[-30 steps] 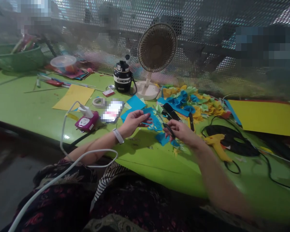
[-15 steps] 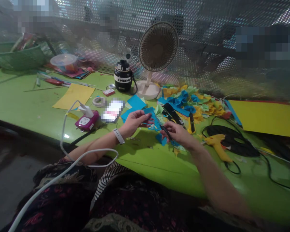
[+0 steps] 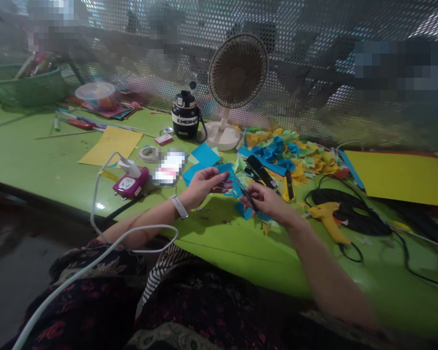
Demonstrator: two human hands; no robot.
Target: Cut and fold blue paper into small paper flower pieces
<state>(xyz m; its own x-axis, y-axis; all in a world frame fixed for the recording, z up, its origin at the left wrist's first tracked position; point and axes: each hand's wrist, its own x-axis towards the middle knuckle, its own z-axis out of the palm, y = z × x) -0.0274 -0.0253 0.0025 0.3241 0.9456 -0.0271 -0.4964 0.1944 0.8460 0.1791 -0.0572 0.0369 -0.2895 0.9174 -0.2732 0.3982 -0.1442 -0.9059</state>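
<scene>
1. Nearest the camera, the lap in dark patterned cloth and the white cable [image 3: 95, 260] lie as they did a second ago. The cable loops up past the left forearm.
2. The left hand [image 3: 203, 186] has not shifted. Its thumb and fingers are pinched closed on the blue paper [image 3: 229, 176], which is held just above the table near the front edge.
3. The right hand [image 3: 269, 201] has drawn in leftward since a second ago and is now just beside the left hand. Its fingers are curled tight round the handles of the scissors [image 3: 248, 198], whose blades reach the blue paper. Blur hides how far the blades gape.
4. The glossy green table [image 3: 222, 243] has blue scraps under the hands. A pink socket block [image 3: 131, 183] sits to the left, and a yellow glue gun [image 3: 326, 218] lies on black cords to the right.
5. Farther back are a tape roll [image 3: 148, 153], a yellow sheet [image 3: 111, 145], a heap of paper cuttings [image 3: 292, 150], a black jug [image 3: 185, 119] and a small fan [image 3: 237, 73].
6. A perforated metal screen [image 3: 314, 73] closes the far side, with a green basket [image 3: 25, 87] at the far left.
7. The table's front edge runs just under the forearms. Open green surface lies left of the socket block and directly before the hands, while cords crowd the right.
</scene>
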